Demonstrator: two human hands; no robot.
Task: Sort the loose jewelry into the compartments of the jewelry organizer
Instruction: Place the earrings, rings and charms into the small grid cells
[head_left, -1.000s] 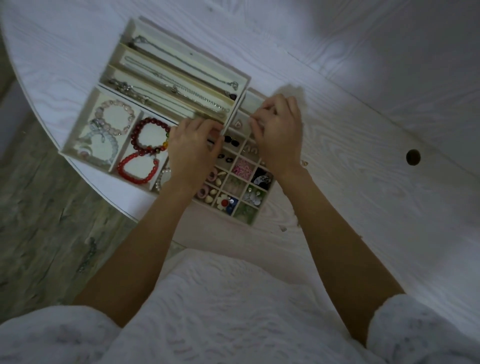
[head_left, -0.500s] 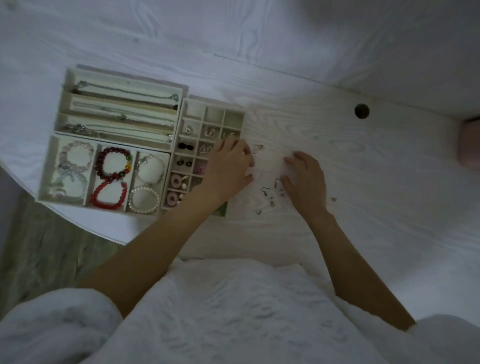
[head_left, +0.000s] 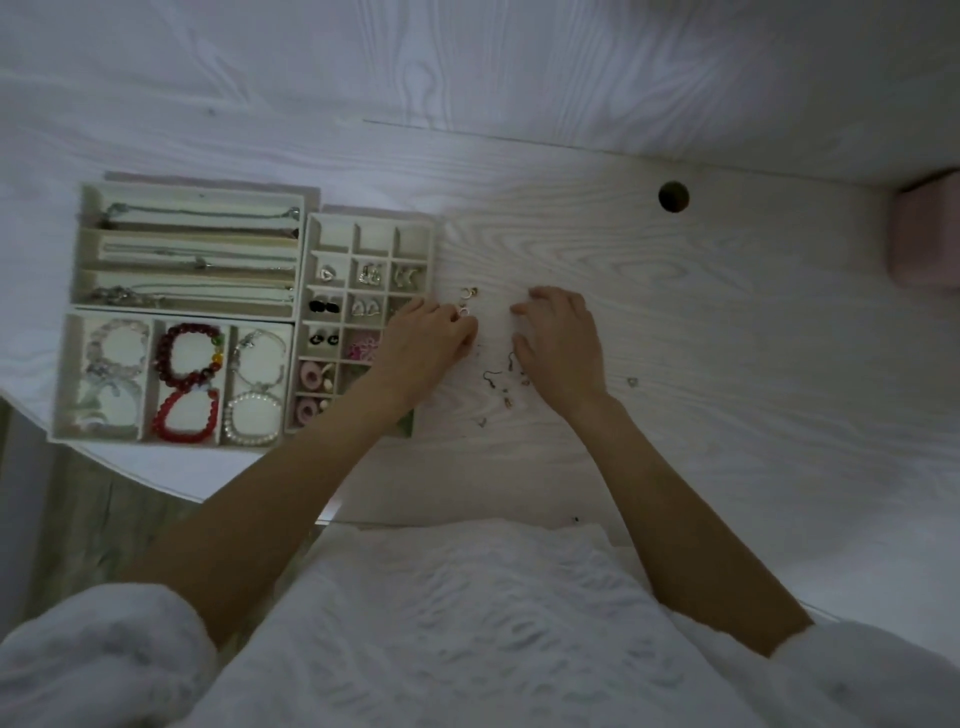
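Item 1: jewelry organizer (head_left: 306, 312), far left of the left hand; 3 long necklace slots behind, 3 bracelet bays in front, including red bead bracelets (head_left: 188, 382), each piece apparently laid in a bay matching its length.
Item 2: earring grid (head_left: 363, 244), just left of and partly under the left hand; its 3 rearmost cells stood empty.
Item 3: left hand (head_left: 426, 345), fingers curled, seemingly pinching a small ring-shaped earring (head_left: 463, 310) at its fingertips, probably to lift it clear for filing.
Item 4: loose hook earrings (head_left: 501, 374), between the hands, not yet sorted.
Item 5: right hand (head_left: 561, 345), flat on the surface, fingers loosely bent, holding nothing visible.
Item 6: pale wood-grain desk (head_left: 675, 312), with a cable hole (head_left: 673, 196) behind and right of the right hand; dim room, wood-look floor below left.
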